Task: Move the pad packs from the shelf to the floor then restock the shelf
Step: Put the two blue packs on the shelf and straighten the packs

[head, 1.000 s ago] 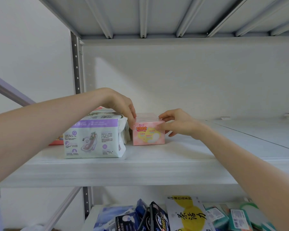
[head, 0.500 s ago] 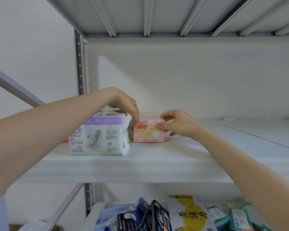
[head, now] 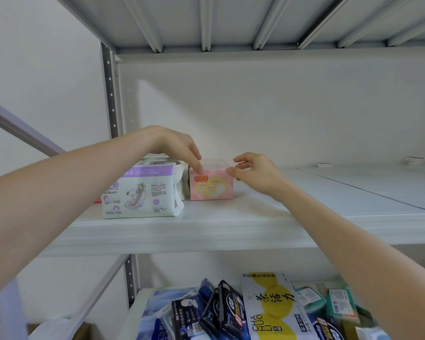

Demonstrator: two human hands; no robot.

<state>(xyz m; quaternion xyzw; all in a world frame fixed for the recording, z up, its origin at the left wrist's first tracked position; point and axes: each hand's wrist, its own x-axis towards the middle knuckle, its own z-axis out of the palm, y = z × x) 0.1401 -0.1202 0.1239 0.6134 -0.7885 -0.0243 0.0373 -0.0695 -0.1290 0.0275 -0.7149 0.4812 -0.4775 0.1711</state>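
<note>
From the head camera we look straight into a pale grey metal shelving unit whose middle shelf board (head: 231, 227) fills the width of the view. The board is smooth and whitish, with a thin seam running diagonally across its right part. Above it we see the ribbed grey underside of the next shelf (head: 231, 20), and behind it a plain white back wall (head: 280, 106). A perforated grey upright post (head: 109, 94) stands at the left rear corner, and a grey diagonal brace (head: 22, 128) crosses the white side wall beyond it.

On the left part of the board sits a white and purple soft plastic pad pack (head: 142, 190), and just beside it on the right stands a small pink printed pad pack (head: 211, 184), upright, set back from the front edge. Our left hand (head: 174, 146) reaches over the white pack with its fingers curled downward, the fingertips touching the pink pack's top left corner. Our right hand (head: 255, 173) is loosely curled at the pack's top right corner, thumb and forefinger tips touching that edge; neither hand has the pack closed in a full grasp.

The right half of the board lies bare. Below, the lower shelf holds a jumbled heap of dark blue, white-and-yellow and teal packs (head: 255, 312).
</note>
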